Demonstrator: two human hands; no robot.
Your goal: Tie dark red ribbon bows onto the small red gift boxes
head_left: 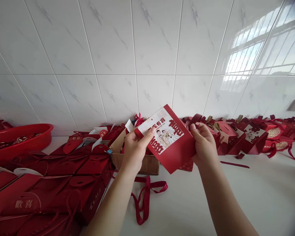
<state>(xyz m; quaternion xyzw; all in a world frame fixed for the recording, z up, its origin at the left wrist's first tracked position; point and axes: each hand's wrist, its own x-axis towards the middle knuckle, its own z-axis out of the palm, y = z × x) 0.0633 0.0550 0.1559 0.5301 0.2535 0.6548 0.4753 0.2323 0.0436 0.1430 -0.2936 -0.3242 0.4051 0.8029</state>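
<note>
A red wedding favour box [179, 152] with a white panel showing a cartoon couple is held up, tilted, between both my hands. My left hand [135, 150] grips its left edge, thumb across the printed front. At the opposite side my right hand [205, 142] is closed on the box's edge, by a dark red ribbon loop [195, 119]. Whether the right fingers also pinch the ribbon I cannot tell. Behind the held box stands an open cardboard carton [149, 166], partly hidden. A loose crimson ribbon [145, 196] lies on the white tabletop [181, 203] below.
Rows of red boxes [56, 186] fill the left side. A red plastic basin [47, 136] sits at the far left with things inside. Finished-looking red gift boxes [256, 139] line the tiled wall [154, 49] on the right. A short ribbon strip [235, 164] lies before them.
</note>
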